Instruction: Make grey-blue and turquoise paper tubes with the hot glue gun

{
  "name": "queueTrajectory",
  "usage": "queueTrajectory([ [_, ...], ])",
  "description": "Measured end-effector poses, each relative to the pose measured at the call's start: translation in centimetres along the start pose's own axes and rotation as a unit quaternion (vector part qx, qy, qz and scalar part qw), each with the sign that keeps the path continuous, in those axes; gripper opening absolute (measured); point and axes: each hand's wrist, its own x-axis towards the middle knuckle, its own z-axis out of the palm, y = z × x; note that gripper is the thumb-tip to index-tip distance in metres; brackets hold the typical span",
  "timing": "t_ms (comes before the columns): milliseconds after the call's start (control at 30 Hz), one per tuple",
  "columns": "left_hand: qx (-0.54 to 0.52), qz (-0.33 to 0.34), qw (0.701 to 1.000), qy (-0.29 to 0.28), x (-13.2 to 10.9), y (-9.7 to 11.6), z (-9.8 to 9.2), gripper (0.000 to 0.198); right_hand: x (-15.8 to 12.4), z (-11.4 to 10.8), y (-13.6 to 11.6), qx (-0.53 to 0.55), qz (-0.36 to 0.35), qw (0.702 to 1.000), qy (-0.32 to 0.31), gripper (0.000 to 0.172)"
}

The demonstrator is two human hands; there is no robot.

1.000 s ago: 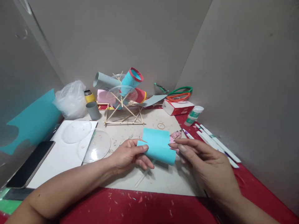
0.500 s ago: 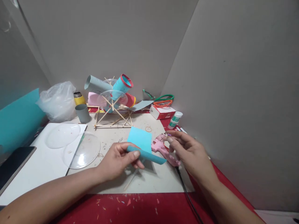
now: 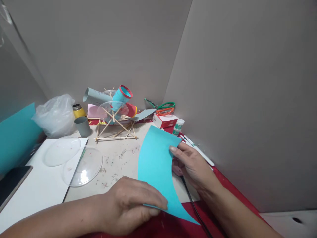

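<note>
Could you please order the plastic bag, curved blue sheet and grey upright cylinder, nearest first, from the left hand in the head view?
1. Curved blue sheet: held.
2. Grey upright cylinder: ahead, leftward.
3. Plastic bag: further left.

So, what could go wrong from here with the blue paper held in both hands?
The blue paper might crease: the left hand pinches its near edge while the right hand grips its far right corner.

A snag is possible too: the black cord runs between the paper and the right forearm, so a sideways move could tug the mostly hidden pink tool.
</note>
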Motion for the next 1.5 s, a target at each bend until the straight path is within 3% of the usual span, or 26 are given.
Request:
queueTrajectory([
  [100,-0.045,-0.068,0.993,0.084,0.3,-0.9,0.3,0.021,-0.2,-0.3,0.2,0.015,-0.026,0.999,0.011,0.023],
  [233,-0.204,-0.187,0.946,0.166,0.9,-2.3,0.3,0.023,-0.9,-0.8,0.3,-0.083,-0.078,0.992,0.048,0.015],
  [300,-0.265,-0.215,0.924,0.173,1.3,-2.8,0.0,0.028,-1.3,-1.0,0.3,-0.171,-0.137,0.974,0.060,0.012],
  [467,-0.340,-0.258,0.895,0.129,1.6,-3.4,-0.7,0.037,-2.0,-1.3,0.5,-0.301,-0.308,0.902,-0.028,0.045],
  [567,-0.378,-0.261,0.882,0.106,1.7,-3.7,-0.9,0.032,-2.0,-1.3,0.5,-0.314,-0.338,0.884,-0.076,0.054],
  [867,-0.435,-0.243,0.860,0.109,1.9,-4.9,-1.1,0.014,-1.5,-1.9,0.5,-0.351,-0.383,0.844,-0.136,0.050],
  [1200,-0.450,-0.222,0.858,0.109,1.9,-5.1,-1.1,0.014,-1.5,-2.4,0.7,-0.406,-0.425,0.795,-0.148,0.058],
  [1500,-0.443,-0.197,0.870,0.095,1.8,-5.0,-1.2,0.023,-1.0,-2.9,1.2,-0.416,-0.417,0.795,-0.144,0.055],
])
